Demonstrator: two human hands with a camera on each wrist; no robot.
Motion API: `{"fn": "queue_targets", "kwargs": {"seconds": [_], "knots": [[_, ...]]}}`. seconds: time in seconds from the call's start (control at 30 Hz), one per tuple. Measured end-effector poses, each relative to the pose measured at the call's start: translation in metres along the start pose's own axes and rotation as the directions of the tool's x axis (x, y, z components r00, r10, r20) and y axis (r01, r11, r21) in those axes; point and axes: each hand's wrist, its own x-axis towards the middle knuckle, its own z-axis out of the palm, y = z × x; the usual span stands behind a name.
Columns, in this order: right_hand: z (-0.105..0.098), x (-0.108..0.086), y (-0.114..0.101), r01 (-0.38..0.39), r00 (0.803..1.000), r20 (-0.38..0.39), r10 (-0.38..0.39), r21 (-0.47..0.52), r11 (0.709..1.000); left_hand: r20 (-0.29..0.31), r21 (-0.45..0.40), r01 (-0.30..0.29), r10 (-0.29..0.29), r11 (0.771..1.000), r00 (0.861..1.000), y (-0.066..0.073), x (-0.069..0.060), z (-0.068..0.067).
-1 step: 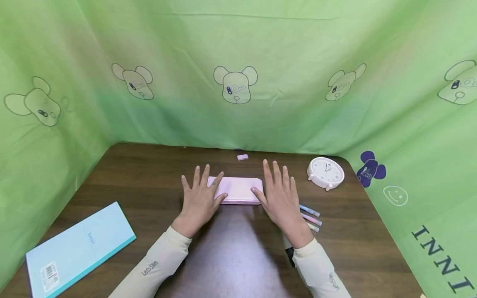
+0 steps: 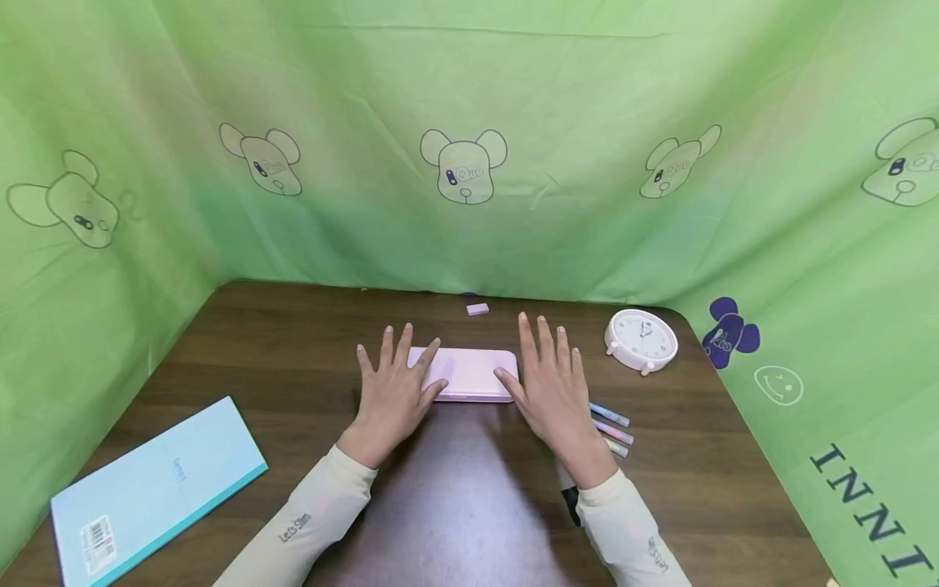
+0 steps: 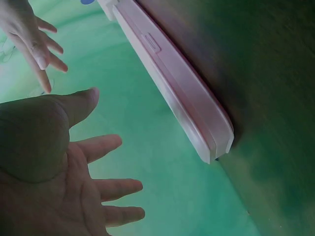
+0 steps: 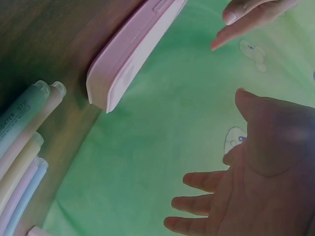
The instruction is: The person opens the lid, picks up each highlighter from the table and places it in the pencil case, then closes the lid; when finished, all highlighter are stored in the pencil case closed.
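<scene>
A closed pink pencil case [image 2: 473, 373] lies flat on the table, with a small latch on its near long side in the left wrist view. Over its left end, my left hand [image 2: 392, 397] is held palm down, fingers spread and straight. My right hand [image 2: 555, 399] hovers likewise at the right end, its thumb overlapping the case's edge in the head view. Both wrist views show the hands raised apart from the case, holding nothing. Several highlighters [image 4: 22, 118] lie beside the right hand, partly hidden by it in the head view.
A white alarm clock [image 2: 641, 340] lies face up at the back right. Behind the case is a small pink block [image 2: 478, 309]. A light blue notebook [image 2: 161, 489] rests at the left. Green cloth [image 2: 469, 244] surrounds the table. A partly hidden black-ended object [image 2: 570, 507] lies under the right wrist.
</scene>
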Motion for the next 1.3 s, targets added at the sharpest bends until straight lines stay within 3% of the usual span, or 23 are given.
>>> {"fn": "queue_targets", "kwargs": {"seconds": [0.23,0.47,0.6,0.73,0.8,0.9,0.97,1.1,1.2,1.3], "knots": [[0.001,0.001,0.005,-0.019,0.998,0.064,0.017,0.026,0.999,0.024,0.004,0.013,-0.013,1.000,1.000,-0.003,0.000,-0.003],[0.000,0.007,0.028,0.016,0.986,0.162,-0.043,0.162,0.987,0.024,0.003,0.017,-0.017,1.000,1.000,-0.006,0.003,-0.007],[-0.001,0.010,0.051,0.005,0.969,0.236,-0.068,0.258,0.966,0.100,0.020,0.061,-0.062,0.998,0.993,-0.017,0.008,-0.013],[-0.004,0.011,0.071,-0.008,0.956,0.284,-0.068,0.260,0.966,0.219,0.059,0.133,-0.142,0.989,0.965,-0.038,0.013,-0.018],[-0.004,0.012,0.077,0.005,0.952,0.296,-0.084,0.258,0.966,0.259,0.037,0.133,-0.138,0.990,0.956,-0.050,0.015,-0.020],[0.001,0.014,0.079,0.035,0.940,0.313,-0.135,0.307,0.951,0.271,-0.096,0.056,-0.028,0.994,0.962,-0.063,0.017,-0.019],[0.006,0.016,0.077,0.061,0.929,0.320,-0.186,0.363,0.930,0.254,-0.200,-0.033,0.084,0.979,0.964,-0.067,0.019,-0.016],[0.020,0.021,0.069,0.095,0.910,0.325,-0.257,0.441,0.893,0.206,-0.328,-0.184,0.260,0.927,0.943,-0.069,0.022,-0.009],[0.029,0.024,0.065,0.117,0.903,0.320,-0.286,0.458,0.881,0.196,-0.353,-0.248,0.331,0.902,0.923,-0.067,0.024,-0.003],[0.045,0.026,0.069,0.163,0.899,0.288,-0.331,0.481,0.862,0.207,-0.354,-0.279,0.366,0.893,0.907,-0.066,0.025,0.004]]}}
